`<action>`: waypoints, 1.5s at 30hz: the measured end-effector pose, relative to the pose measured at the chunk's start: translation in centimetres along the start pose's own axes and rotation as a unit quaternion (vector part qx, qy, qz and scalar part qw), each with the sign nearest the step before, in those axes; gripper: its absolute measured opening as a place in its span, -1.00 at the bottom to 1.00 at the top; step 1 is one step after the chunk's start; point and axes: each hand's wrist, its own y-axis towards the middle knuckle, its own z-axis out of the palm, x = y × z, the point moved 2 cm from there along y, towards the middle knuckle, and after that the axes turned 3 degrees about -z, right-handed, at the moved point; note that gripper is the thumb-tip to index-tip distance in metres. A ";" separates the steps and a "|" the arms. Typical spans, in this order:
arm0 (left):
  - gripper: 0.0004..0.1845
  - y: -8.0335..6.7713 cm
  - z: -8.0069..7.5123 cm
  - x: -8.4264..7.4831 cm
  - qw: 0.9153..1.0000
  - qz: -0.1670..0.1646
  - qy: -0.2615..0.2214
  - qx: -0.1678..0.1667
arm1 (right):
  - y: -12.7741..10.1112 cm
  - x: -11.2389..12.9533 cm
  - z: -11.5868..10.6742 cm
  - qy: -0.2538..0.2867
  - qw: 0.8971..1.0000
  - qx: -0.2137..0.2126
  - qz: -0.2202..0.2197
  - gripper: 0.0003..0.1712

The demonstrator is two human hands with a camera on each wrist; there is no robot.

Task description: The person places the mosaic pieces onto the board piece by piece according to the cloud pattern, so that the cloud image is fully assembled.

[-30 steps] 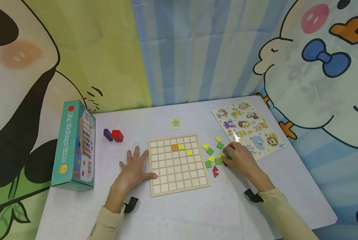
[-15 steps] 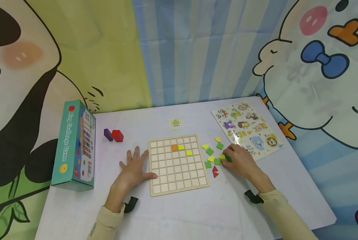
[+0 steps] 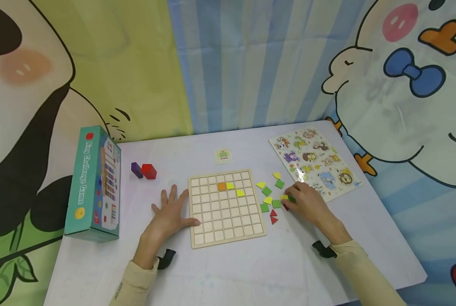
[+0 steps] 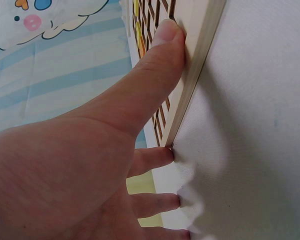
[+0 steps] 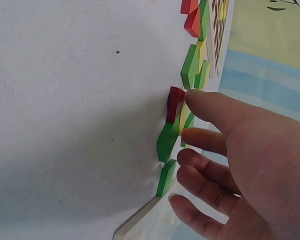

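Note:
My left hand (image 3: 167,217) lies spread on the white table, its thumb resting on the near left rim of a wooden grid board (image 3: 216,216). In the left wrist view the forefinger tip is at the board's edge. One orange square tile (image 3: 222,186) and two yellow tiles (image 3: 230,185) sit in the grid. Right of the board, my right hand (image 3: 308,206) has its thumb and forefinger at either side of a yellow rounded tile (image 5: 183,118), apparently pinching it. A red tile (image 5: 174,105) and a green tile (image 5: 167,142) lie against it, partly hidden by the hand in the head view.
Several loose green tiles (image 3: 276,204), yellow tiles and red triangles (image 3: 274,220) lie between board and hand. A sticker-like animal sheet (image 3: 316,157) is behind. A small pattern card (image 3: 223,156), a red block (image 3: 149,171), a purple block (image 3: 136,170) and a teal box (image 3: 92,185) stand farther off.
The yellow tile at my right fingertips has shifted slightly to the right. My right fingers have moved a little, and a red tile shows again beneath them. My left hand keeps its place.

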 end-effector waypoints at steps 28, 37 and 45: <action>0.22 -0.2 -0.2 -0.1 1.000 0.001 0.003 -0.001 | 0.3 0.1 0.6 -0.020 0.999 -0.016 -0.037 -0.64; 0.23 -0.1 -0.1 0.0 1.000 -0.001 -0.003 -0.002 | 0.5 0.4 0.5 -0.013 0.998 -0.018 -0.061 -0.69; 0.23 -0.1 -0.1 0.0 1.000 -0.001 0.003 -0.002 | 0.9 0.5 0.2 -0.023 0.994 -0.041 -0.099 -0.68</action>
